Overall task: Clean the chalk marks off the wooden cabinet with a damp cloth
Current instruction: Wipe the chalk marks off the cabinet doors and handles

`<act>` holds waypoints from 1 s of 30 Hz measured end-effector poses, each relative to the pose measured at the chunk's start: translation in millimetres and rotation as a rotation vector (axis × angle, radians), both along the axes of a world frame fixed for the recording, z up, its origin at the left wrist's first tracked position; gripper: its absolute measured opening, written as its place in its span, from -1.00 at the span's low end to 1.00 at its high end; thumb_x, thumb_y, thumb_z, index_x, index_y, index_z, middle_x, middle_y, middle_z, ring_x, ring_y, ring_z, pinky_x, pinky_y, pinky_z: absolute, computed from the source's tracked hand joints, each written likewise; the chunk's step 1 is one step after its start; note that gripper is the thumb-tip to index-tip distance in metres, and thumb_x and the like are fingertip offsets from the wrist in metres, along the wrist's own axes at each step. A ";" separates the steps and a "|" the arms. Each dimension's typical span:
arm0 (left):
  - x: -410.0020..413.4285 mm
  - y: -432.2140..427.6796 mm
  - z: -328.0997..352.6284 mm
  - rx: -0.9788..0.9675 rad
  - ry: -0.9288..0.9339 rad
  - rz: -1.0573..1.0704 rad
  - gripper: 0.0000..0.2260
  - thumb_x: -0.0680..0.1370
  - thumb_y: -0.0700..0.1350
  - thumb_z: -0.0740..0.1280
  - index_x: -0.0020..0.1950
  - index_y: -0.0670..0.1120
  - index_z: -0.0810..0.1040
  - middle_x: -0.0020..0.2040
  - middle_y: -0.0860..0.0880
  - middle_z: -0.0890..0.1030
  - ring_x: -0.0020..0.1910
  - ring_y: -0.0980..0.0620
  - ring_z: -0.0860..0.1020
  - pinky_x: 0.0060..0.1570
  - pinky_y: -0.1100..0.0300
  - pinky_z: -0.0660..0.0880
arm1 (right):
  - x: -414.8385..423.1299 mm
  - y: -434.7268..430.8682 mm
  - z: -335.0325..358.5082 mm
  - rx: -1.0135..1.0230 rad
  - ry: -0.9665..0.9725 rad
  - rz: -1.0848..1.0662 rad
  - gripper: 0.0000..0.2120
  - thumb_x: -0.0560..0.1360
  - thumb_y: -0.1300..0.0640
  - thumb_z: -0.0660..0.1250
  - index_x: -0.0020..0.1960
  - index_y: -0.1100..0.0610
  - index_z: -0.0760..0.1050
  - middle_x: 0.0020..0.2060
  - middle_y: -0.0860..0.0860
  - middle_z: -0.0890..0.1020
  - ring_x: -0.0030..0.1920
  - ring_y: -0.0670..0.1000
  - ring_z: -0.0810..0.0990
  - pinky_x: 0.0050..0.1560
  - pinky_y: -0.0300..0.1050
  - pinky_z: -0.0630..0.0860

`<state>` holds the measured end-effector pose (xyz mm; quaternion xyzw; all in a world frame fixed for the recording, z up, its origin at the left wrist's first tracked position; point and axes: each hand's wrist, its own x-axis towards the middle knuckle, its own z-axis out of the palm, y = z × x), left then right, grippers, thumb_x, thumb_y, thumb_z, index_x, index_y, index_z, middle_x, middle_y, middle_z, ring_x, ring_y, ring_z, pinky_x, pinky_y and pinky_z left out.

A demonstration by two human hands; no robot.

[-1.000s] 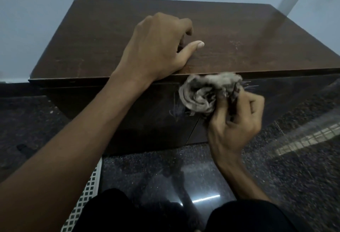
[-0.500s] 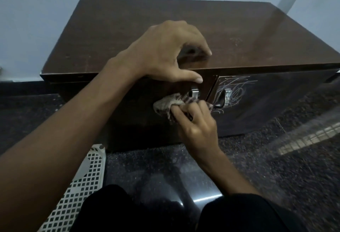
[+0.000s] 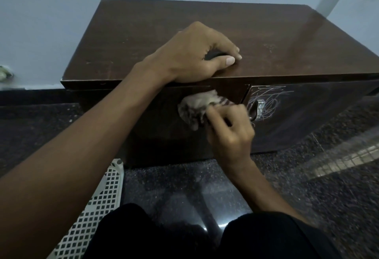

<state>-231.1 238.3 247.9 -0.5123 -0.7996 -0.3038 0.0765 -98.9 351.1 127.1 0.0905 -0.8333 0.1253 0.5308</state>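
Down at the bottom, your legs (image 3: pixel 266 236) in dark trousers kneel on the dark speckled floor (image 3: pixel 184 187). A white plastic basket (image 3: pixel 96 207) with square holes lies beside your left knee, its far end reaching the foot of the cabinet (image 3: pixel 164 24).

Your right hand (image 3: pixel 231 133) is clamped round a bunched grey cloth (image 3: pixel 196 106), fingers curled tight into it. The cloth is pressed against the front of the cabinet's left door, high up, just below the front edge of the top and close to the seam between the two doors. The hand is a little blurred.

Just right of the seam, a metal handle (image 3: pixel 260 106) sits in the upper left corner of the right door. White chalk marks (image 3: pixel 272 98) loop around and above it, reaching the door's top edge.

Your left hand (image 3: pixel 196 53) rests on the cabinet top near its front edge, above the cloth. Its fingers are arched with the tips and thumb on the wood, and it holds nothing. Your forearm crosses the front edge.

Beyond the cabinet's back edge stands a pale blue wall (image 3: pixel 51 12).
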 end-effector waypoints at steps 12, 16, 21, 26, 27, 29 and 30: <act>2.5 0.1 0.4 0.022 0.013 0.017 -0.72 0.54 0.04 0.33 0.18 0.00 0.69 0.17 0.07 0.68 0.20 0.21 0.60 0.24 0.03 0.54 | 19.3 6.3 -28.9 0.003 -0.173 -0.080 -0.89 0.55 0.28 0.39 -0.12 0.24 0.66 -0.32 0.08 0.58 -0.36 0.08 0.55 -0.48 -0.06 0.45; 3.3 -0.3 2.3 0.023 0.038 0.033 -0.71 0.53 0.05 0.33 0.17 -0.01 0.70 0.16 0.06 0.69 0.18 0.19 0.61 0.22 0.05 0.55 | 9.3 -0.3 10.3 -0.055 -0.008 -0.080 -0.94 0.48 0.29 0.46 -0.18 0.25 0.65 -0.35 0.10 0.56 -0.39 0.07 0.53 -0.40 -0.11 0.40; 5.7 -2.5 3.4 0.001 0.063 0.018 -0.65 0.51 0.16 0.35 0.18 0.00 0.69 0.16 0.07 0.68 0.18 0.19 0.61 0.18 0.04 0.57 | 6.8 -3.9 -12.4 0.041 -0.126 -0.105 -0.95 0.47 0.27 0.48 -0.16 0.20 0.64 -0.34 0.08 0.53 -0.42 0.06 0.51 -0.53 -0.08 0.42; 10.2 -3.5 5.2 -0.096 0.119 -0.027 -0.43 0.39 0.38 0.38 0.22 0.03 0.66 0.22 0.10 0.66 0.22 0.17 0.58 0.18 0.04 0.56 | 26.9 8.8 -67.6 0.000 -0.435 -0.106 -0.82 0.35 0.30 0.58 -0.09 0.21 0.65 -0.29 0.06 0.53 -0.40 0.02 0.50 -0.50 -0.20 0.39; 10.1 -3.4 4.7 -0.112 0.134 -0.031 -0.41 0.37 0.41 0.39 0.23 0.04 0.66 0.22 0.11 0.65 0.22 0.16 0.58 0.18 0.03 0.55 | 32.6 13.9 -67.1 -0.079 -0.466 -0.096 -0.80 0.33 0.30 0.58 -0.08 0.22 0.65 -0.29 0.06 0.53 -0.40 0.01 0.50 -0.45 -0.25 0.36; 9.7 -2.5 3.6 -0.134 0.150 -0.049 -0.40 0.34 0.39 0.42 0.23 0.04 0.65 0.23 0.11 0.65 0.23 0.13 0.58 0.19 0.02 0.54 | 41.6 28.7 -56.3 -0.230 -0.527 -0.078 -0.77 0.30 0.29 0.59 -0.08 0.21 0.64 -0.28 0.00 0.52 -0.38 -0.04 0.47 -0.32 -0.38 0.32; 9.9 -1.9 3.7 -0.147 0.155 -0.054 -0.41 0.34 0.36 0.44 0.24 0.04 0.64 0.25 0.10 0.64 0.24 0.12 0.58 0.20 0.02 0.54 | 44.4 38.2 -47.2 -0.266 -0.548 -0.065 -0.78 0.30 0.29 0.59 -0.10 0.19 0.63 -0.27 -0.03 0.50 -0.35 -0.06 0.46 -0.29 -0.47 0.26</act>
